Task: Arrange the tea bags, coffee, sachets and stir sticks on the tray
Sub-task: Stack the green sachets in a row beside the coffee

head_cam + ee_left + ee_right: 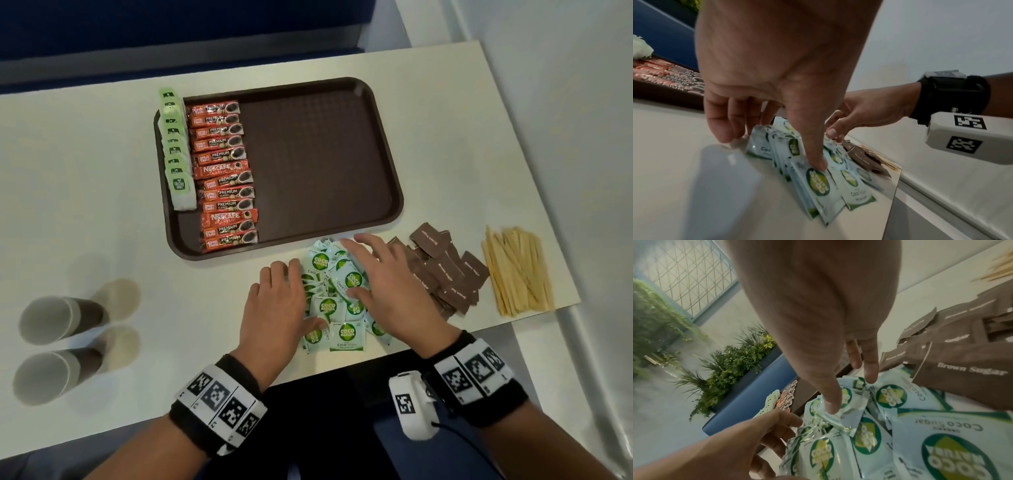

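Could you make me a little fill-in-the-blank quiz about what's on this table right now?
The coffee sticks lie in a column on the ____.
Both hands rest on the pile of ____ sugar sachets.
The stir sticks lie right of the ____ sugar sachets.
Two paper ____ lie on their sides at the left.

Missing words: tray; coco; brown; cups
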Available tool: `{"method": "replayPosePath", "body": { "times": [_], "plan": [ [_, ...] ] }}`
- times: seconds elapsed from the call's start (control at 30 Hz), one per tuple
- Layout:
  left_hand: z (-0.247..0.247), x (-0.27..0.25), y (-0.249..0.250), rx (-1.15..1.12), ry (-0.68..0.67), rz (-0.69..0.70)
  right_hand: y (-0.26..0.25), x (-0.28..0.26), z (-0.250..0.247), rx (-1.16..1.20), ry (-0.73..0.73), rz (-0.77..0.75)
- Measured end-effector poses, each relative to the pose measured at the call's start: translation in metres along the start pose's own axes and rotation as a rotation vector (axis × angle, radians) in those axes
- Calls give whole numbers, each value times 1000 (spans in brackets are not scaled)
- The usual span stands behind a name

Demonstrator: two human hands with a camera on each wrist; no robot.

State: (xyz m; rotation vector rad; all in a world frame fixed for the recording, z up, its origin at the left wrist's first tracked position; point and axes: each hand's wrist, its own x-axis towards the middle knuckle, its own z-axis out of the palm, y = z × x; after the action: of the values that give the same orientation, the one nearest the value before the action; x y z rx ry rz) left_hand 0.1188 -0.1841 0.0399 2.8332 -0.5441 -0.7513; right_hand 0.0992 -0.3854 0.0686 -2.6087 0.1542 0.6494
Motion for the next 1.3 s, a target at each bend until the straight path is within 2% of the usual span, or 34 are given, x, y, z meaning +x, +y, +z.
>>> {"method": "replayPosePath", "body": {
  "times": [0.13, 0.3, 0.57, 0.73, 1.07, 1.3],
  "plan": [
    [9, 3, -2, -149, -15, 7, -4, 5, 1, -80, -29, -22],
    [14, 4, -5, -353, -30, 14, -7, 11, 11, -119, 2, -23],
    [17, -1, -9, -638, 65, 42, -9, 15, 15, -54, 49, 25],
    [18, -1, -13, -826, 77, 45, -6, 16, 17, 11, 86, 38],
    [20, 9, -23, -779, 38, 31, -4, 21, 20, 82, 106, 48],
    [11, 6, -22, -859, 72, 23, 0, 22, 22, 121, 135, 33]
  ]
}}
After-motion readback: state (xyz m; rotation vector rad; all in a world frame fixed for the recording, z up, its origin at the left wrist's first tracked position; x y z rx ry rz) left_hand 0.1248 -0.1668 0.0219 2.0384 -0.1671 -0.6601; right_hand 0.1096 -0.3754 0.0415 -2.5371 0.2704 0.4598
